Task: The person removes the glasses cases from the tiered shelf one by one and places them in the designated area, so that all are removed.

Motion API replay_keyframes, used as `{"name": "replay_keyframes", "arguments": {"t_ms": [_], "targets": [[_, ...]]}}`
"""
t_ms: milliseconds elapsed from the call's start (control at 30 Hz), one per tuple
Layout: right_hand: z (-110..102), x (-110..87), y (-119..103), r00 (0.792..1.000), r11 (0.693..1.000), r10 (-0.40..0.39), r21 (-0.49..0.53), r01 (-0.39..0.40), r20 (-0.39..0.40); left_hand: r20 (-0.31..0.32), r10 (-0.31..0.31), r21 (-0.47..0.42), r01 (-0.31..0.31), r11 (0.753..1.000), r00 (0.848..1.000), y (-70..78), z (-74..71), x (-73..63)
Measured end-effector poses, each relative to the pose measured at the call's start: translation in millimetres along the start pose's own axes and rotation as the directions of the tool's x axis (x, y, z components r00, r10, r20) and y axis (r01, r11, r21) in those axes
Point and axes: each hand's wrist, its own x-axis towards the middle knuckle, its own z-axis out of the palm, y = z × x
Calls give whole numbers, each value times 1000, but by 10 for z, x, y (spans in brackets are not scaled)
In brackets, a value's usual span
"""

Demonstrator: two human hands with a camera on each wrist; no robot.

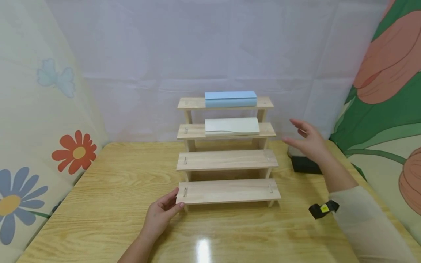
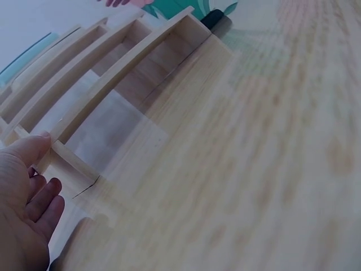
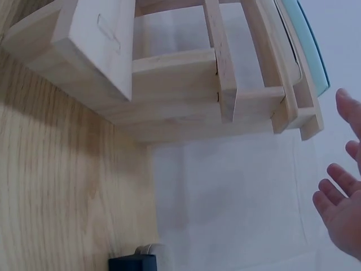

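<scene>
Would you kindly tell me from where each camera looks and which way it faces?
Head: worn on the head, facing forward and down at the wooden stand on the table; left hand, right hand and forearms show.
Left wrist: on that wrist, facing along the stand's shelves, tilted; the left hand shows large at lower left, a bit of the right at top.
Right wrist: on that wrist, facing the stand's right end, turned sideways; the right hand shows at the right edge.
Head and right-wrist views share the blue case.
</scene>
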Motion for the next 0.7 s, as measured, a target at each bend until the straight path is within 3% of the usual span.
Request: {"name": "replay_keyframes", "arguments": {"t_ms": [700], "targets": [[271,244,-281,992,996,-87,-23,90,92,6,-16,-12,16,1000,1000,1,-6,13]]}}
